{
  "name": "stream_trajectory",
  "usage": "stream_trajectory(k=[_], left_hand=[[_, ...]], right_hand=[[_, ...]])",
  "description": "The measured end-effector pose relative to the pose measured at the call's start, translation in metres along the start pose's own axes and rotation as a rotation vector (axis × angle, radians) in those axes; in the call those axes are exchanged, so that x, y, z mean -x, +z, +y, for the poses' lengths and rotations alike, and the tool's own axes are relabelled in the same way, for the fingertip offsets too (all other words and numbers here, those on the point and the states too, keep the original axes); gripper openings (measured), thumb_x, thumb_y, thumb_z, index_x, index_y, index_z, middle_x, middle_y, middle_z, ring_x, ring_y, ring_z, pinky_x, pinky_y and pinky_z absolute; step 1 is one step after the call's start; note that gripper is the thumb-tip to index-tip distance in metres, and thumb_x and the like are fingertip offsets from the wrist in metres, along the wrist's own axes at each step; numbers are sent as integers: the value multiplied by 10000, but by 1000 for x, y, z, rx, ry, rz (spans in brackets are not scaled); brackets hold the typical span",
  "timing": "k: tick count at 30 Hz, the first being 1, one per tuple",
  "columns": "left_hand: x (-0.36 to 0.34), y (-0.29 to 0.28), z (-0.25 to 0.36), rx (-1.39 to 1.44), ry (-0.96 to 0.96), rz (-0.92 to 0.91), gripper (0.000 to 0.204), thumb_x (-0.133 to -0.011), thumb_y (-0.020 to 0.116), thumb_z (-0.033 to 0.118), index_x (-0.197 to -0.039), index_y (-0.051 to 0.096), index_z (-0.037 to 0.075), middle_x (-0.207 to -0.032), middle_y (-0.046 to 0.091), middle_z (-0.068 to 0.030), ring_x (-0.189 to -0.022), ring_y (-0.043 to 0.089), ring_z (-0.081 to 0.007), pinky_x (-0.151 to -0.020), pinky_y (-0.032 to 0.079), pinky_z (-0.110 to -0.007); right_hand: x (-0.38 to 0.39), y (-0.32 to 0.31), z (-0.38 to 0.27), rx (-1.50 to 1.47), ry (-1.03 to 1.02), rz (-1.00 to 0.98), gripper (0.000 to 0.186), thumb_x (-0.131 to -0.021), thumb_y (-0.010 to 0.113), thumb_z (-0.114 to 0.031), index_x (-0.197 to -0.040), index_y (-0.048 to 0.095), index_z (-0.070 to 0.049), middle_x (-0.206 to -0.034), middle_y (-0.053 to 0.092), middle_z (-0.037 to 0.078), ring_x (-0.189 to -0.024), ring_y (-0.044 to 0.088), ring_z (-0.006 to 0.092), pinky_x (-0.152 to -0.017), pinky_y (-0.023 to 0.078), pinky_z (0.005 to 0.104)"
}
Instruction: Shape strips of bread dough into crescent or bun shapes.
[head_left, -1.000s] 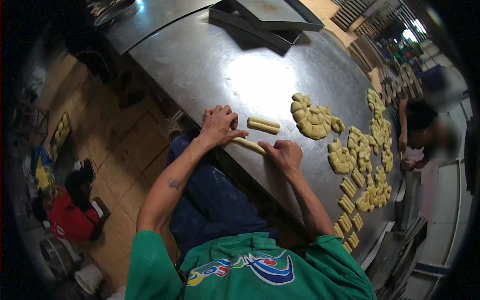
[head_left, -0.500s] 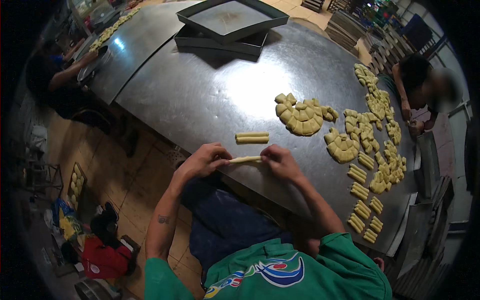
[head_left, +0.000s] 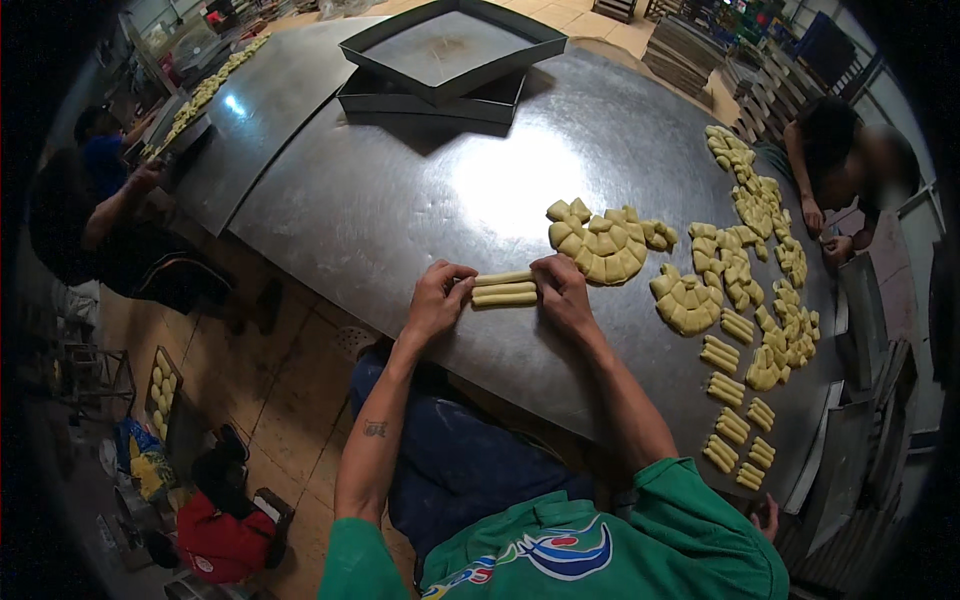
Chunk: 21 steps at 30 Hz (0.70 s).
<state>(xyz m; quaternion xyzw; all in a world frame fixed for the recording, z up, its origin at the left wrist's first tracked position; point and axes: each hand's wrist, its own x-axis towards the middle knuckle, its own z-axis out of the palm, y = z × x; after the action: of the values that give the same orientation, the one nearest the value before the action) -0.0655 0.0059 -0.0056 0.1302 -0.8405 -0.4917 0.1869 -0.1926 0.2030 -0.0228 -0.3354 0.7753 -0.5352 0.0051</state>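
Observation:
Three pale yellow dough rolls lie side by side on the steel table, pressed together. My left hand cups their left ends with curled fingers. My right hand holds their right ends. Both hands squeeze the rolls from opposite sides. To the right lies a fan-shaped heap of cut dough pieces.
More dough piles and grouped rolls line the table's right edge. Stacked dark baking trays sit at the far end. A person leans at the right side. Two more people work at the left table. Floor clutter lies lower left.
The single roll I was rolling near the table edge has moved forward to join the two rolls beyond it. Both hands now hold the three together.

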Motion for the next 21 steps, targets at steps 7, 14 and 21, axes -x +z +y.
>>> stream_trajectory(k=[7, 14, 21], left_hand=[[1, -4, -3, -27, 19, -112, 154, -925, 627, 110, -1032, 706, 31, -929, 613, -66, -774, 602, -155, -721, 502, -293], [6, -5, -4, -134, 199, -105, 438, -715, 829, 240, -1087, 690, 56, -979, 609, -86, -990, 556, -278, -849, 481, -365], [-8, -5, 1, -249, 206, -309, 572, -682, 871, 266, -1162, 651, 47, -1013, 572, -97, -927, 574, -244, -815, 497, -353]], right_hand=[[0, -1, 15, 90, -147, -61, 99, -806, 630, -48, -890, 681, -46, -876, 638, 97, -863, 574, 267, -809, 434, 369], [-5, -21, -3, 87, -71, -332, 399, -745, 745, -240, -1081, 656, -45, -1026, 630, 117, -963, 569, 293, -848, 446, 388], [-19, -14, -24, 310, -221, -618, 469, -782, 750, -361, -1123, 593, -80, -1130, 572, 119, -1113, 507, 305, -943, 377, 444]])
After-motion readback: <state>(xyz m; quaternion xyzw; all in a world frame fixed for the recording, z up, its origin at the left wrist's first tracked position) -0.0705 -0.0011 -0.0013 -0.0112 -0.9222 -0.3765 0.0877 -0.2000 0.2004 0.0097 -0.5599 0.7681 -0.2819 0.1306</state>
